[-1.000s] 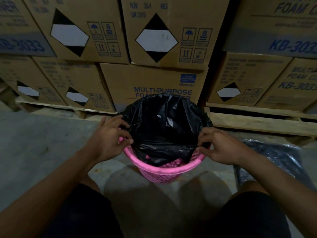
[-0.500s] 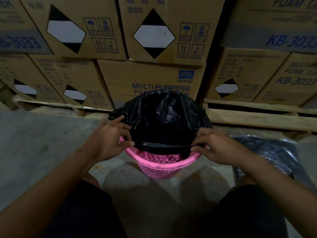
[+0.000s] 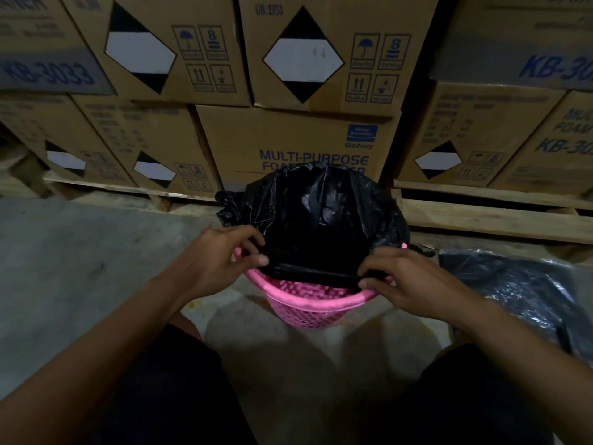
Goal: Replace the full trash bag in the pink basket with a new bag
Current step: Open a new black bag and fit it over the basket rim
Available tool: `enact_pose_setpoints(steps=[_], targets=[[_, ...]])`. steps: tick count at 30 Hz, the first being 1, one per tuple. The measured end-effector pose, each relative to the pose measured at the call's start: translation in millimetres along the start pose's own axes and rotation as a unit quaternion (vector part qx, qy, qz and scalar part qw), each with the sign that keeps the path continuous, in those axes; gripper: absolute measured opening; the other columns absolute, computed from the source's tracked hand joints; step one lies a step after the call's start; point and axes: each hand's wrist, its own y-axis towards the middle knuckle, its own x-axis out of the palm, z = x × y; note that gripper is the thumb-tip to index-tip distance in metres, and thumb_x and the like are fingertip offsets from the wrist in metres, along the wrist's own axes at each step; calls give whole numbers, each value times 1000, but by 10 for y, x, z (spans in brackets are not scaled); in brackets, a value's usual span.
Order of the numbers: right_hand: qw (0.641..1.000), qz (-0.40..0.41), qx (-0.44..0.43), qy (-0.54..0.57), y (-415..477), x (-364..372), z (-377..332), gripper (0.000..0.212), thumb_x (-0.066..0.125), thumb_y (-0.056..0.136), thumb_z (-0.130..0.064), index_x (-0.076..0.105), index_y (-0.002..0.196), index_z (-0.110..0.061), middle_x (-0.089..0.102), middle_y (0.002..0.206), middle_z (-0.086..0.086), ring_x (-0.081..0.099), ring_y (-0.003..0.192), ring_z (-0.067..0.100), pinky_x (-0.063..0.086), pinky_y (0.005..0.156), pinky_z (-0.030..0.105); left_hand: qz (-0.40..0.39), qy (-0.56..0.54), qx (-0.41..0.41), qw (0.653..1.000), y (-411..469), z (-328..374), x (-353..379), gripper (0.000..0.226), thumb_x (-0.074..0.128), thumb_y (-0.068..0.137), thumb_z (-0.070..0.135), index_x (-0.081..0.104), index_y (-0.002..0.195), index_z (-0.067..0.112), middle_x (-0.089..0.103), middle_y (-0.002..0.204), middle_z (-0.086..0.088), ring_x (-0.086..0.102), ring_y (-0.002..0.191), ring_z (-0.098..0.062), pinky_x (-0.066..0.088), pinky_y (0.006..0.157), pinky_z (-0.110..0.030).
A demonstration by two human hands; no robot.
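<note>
A pink mesh basket (image 3: pixel 308 308) stands on the concrete floor in front of me. A black trash bag (image 3: pixel 321 223) sits in it, its mouth standing open above the rim. My left hand (image 3: pixel 218 261) pinches the bag's near edge at the basket's left rim. My right hand (image 3: pixel 404 281) pinches the same edge at the right rim. Between my hands the near edge is stretched taut, a little above the pink rim, and the basket's near inner wall shows below it.
Stacked cardboard boxes (image 3: pixel 288 139) on wooden pallets (image 3: pixel 481 216) stand right behind the basket. A black plastic-wrapped bundle (image 3: pixel 519 290) lies on the floor at the right. My knees frame the bottom of the view. Bare concrete floor (image 3: pixel 80 268) spreads to the left.
Both hands have kept their pinch on the bag's near edge and lifted it higher over the near rim, showing more of the basket's pink inside. The basket has stayed put.
</note>
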Motion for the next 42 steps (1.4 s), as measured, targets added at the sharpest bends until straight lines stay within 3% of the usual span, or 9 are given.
enact_pose_setpoints(steps=[4,7,10,17,20,24,33,39,42], targets=[[1000,12,1,8,0,19,-18,4,61,96,-34,62,95,-30,60,93,-16,57,82,4,51,73,36,-40,37,2,999,42,-24,17,19,54,87,53,65,87,37,63,88,19,59,95,-2,45,98,-45],[1000,4,14,27,-28,0,-57,17,54,101,-30,60,116,-33,66,99,-15,60,86,2,51,70,26,-15,29,-11,999,58,-9,37,25,49,97,45,67,88,31,69,96,15,55,124,-15,41,103,-43],[1000,2,10,23,-42,-21,-80,30,54,99,-42,56,128,-34,66,111,-15,61,89,-1,50,73,20,-3,23,-2,1000,27,23,62,50,32,96,56,69,90,23,71,101,11,47,135,-13,41,106,-44],[1000,-3,-21,-16,-78,30,-102,23,55,96,-48,68,96,-29,56,104,-15,55,87,1,50,78,31,-1,83,20,996,-120,72,99,52,35,93,67,72,81,32,71,83,16,51,132,-9,34,112,-51],[1000,5,-26,-13,-90,10,-143,27,52,98,-46,70,108,-29,61,106,-14,58,87,1,52,78,30,10,148,32,988,-152,164,76,39,44,88,64,71,85,36,68,89,20,55,120,-11,37,99,-39],[1000,-8,-21,-4,-78,11,-206,45,58,96,-48,51,139,-39,68,112,-14,63,90,-2,54,81,27,7,130,67,989,-164,298,107,26,54,88,46,68,109,37,66,100,21,52,105,-10,38,87,-33],[998,27,-48,2,-50,54,-228,22,51,100,-36,69,107,-25,69,97,-10,62,86,6,50,73,29,-5,28,49,998,-116,367,151,22,47,91,49,65,89,36,61,83,25,51,84,2,42,78,-30],[998,12,-55,6,-145,45,-279,24,54,99,-38,73,101,-24,58,102,-12,56,85,1,48,76,24,21,49,67,996,-186,445,138,20,49,93,43,66,86,36,67,91,26,52,118,2,29,102,-32],[999,10,-47,16,-172,46,-280,27,56,98,-42,75,106,-25,60,99,-13,57,85,1,49,75,25,9,-13,88,996,-221,465,141,22,52,95,37,70,88,28,68,91,20,57,119,-6,45,99,-31]])
